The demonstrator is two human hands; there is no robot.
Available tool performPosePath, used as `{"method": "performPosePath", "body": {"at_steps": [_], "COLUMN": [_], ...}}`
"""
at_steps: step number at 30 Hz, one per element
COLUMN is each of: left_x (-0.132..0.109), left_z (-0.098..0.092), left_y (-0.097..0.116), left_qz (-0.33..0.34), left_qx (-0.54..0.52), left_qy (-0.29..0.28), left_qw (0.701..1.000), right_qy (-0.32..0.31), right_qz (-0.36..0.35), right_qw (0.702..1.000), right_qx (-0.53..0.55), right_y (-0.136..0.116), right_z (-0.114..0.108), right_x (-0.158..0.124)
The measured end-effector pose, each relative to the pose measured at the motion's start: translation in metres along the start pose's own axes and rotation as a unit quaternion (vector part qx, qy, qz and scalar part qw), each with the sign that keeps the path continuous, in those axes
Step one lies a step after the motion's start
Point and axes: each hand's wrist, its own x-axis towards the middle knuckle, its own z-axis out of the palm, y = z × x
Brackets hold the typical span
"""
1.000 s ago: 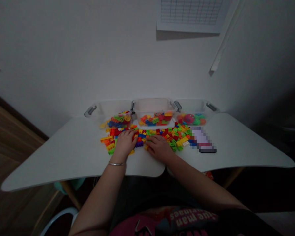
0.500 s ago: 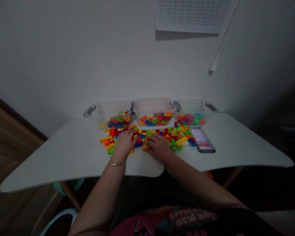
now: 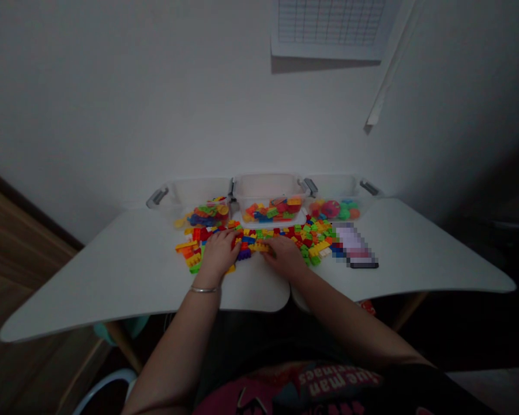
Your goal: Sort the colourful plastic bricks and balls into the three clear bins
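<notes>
Loose toy building bricks (image 3: 315,249) in red, yellow, green, orange, blue and purple lie in a spread heap on the white table. My left hand (image 3: 218,252) rests palm down over the heap's left part, fingers loosely apart. Red bricks and a purple brick (image 3: 244,253) lie beside its thumb and index finger; what lies under the palm is hidden. Between the fingertips of my right hand (image 3: 285,256) is a yellow brick (image 3: 259,247), held at the heap's near edge, to the right of the purple one.
Behind the heap stand three clear plastic boxes: the left box (image 3: 185,190) and middle box (image 3: 268,183) contain coloured pieces, and the right box (image 3: 335,185) has rounder ones. A phone (image 3: 355,245), blurred out, lies right of the heap. The white table (image 3: 112,271) ends close to my body.
My right hand has gone slightly forward, and the yellow brick at its fingertips has moved away from me and shows more fully. My left hand has stayed in place.
</notes>
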Motion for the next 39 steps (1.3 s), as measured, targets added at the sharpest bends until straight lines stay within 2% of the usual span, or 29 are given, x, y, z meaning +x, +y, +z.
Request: {"method": "performPosePath", "body": {"at_steps": [5,8,11,14,18,23,29,34,39], "left_x": [0.000,0.000,0.000,-0.001,-0.001,0.000,0.000,0.000,0.000], "left_z": [0.001,-0.001,-0.003,-0.004,-0.003,-0.001,-0.001,-0.001,-0.001], "left_y": [-0.002,-0.001,0.000,0.000,0.000,-0.002,-0.003,-0.003,-0.003], "left_qz": [0.002,0.001,0.000,-0.003,-0.004,-0.007,-0.004,-0.004,-0.005], "left_qx": [-0.001,-0.001,-0.004,-0.010,-0.009,-0.008,-0.009,-0.015,-0.013], "left_qy": [-0.001,-0.002,-0.004,-0.006,-0.004,-0.003,-0.004,-0.001,-0.004], "left_qw": [1.000,1.000,1.000,1.000,1.000,1.000,1.000,1.000,1.000], "right_qy": [0.022,0.064,0.105,0.164,0.249,0.303,0.246,0.187,0.151], "right_qz": [0.062,0.101,0.106,0.101,0.084,0.092,0.076,0.059,0.037], "right_qw": [0.992,0.975,0.963,0.957,0.954,0.945,0.966,0.975,0.979], "right_qx": [0.107,0.187,0.226,0.216,0.145,0.079,0.013,-0.102,-0.131], "right_y": [0.005,0.008,0.013,0.020,0.033,0.049,0.059,0.056,0.054], "right_z": [-0.004,-0.012,-0.026,-0.043,-0.066,-0.080,-0.070,-0.059,-0.054], "right_x": [0.007,0.013,0.025,0.043,0.067,0.087,0.090,0.082,0.074]}}
